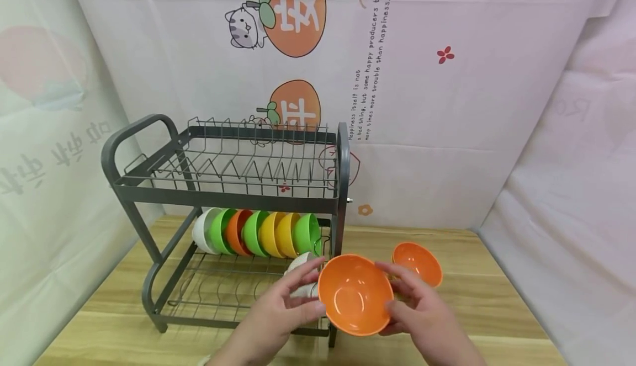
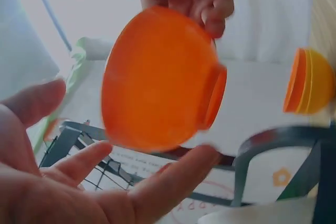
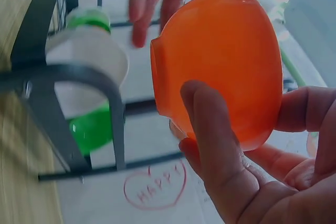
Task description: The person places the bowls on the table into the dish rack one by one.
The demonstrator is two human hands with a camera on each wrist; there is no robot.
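Note:
An orange bowl (image 1: 355, 294), its inside facing the head camera, is held up just past the rack's right front corner. My right hand (image 1: 422, 311) grips it, thumb on one side and fingers on the outer wall, as the right wrist view shows. On the opposite side is my left hand (image 1: 278, 305), its fingers spread and fairly straight. In the left wrist view the left fingertips (image 2: 202, 158) lie close beside the bowl's base, and the thumb stands apart from it. Behind the left fingers, a white bowl (image 1: 302, 264) sits partly hidden on the lower tier.
A dark two-tier dish rack (image 1: 228, 196) stands on the wooden table (image 1: 477, 311). Along its lower tier's back leans a row of white, green, orange and yellow bowls (image 1: 255, 233). Nested orange and yellow bowls (image 2: 315, 80) sit right of the rack. Printed white cloth (image 1: 447, 134) surrounds the table.

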